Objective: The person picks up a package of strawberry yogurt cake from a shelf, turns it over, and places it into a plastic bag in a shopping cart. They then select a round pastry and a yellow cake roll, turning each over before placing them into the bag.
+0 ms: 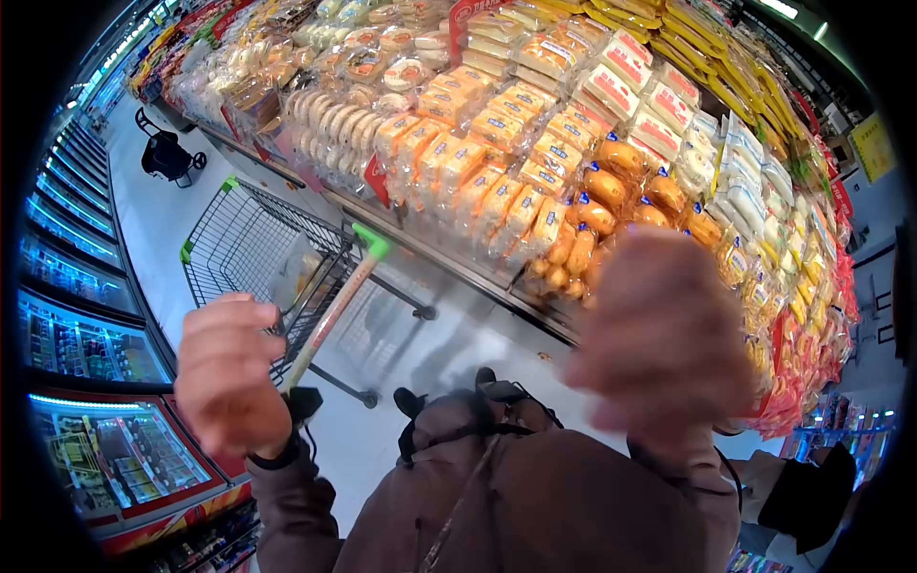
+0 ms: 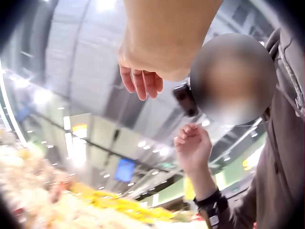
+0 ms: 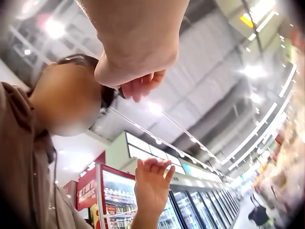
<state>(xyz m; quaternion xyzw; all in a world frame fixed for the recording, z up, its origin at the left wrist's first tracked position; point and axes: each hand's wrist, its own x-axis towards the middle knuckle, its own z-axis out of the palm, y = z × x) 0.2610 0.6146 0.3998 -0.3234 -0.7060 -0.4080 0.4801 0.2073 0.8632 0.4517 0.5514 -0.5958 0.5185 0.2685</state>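
Both hands are raised in front of the body, apart from each other. On the left of the head view is the left hand [image 1: 229, 372], its fingers loosely bent with nothing in them, above the cart's handle [image 1: 334, 310] without gripping it. The right hand [image 1: 669, 334], blurred, hovers in front of the wrapped bread display and hides part of it. The left wrist view shows the left hand [image 2: 152, 57] with fingers hanging bent, and the right hand [image 2: 193, 148] lower down, loosely curled and empty. Seen in the right wrist view, the right hand [image 3: 138, 52] also has bent fingers; the left hand [image 3: 152, 186] is below.
Packaged breads [image 1: 497, 124] fill a long display across the front. A wire shopping cart [image 1: 239, 239] holding a bag stands beside it. Refrigerated cases [image 1: 76, 258] line the left. A black wheeled trolley [image 1: 167, 156] stands farther off; a person [image 1: 802, 492] is at the lower right.
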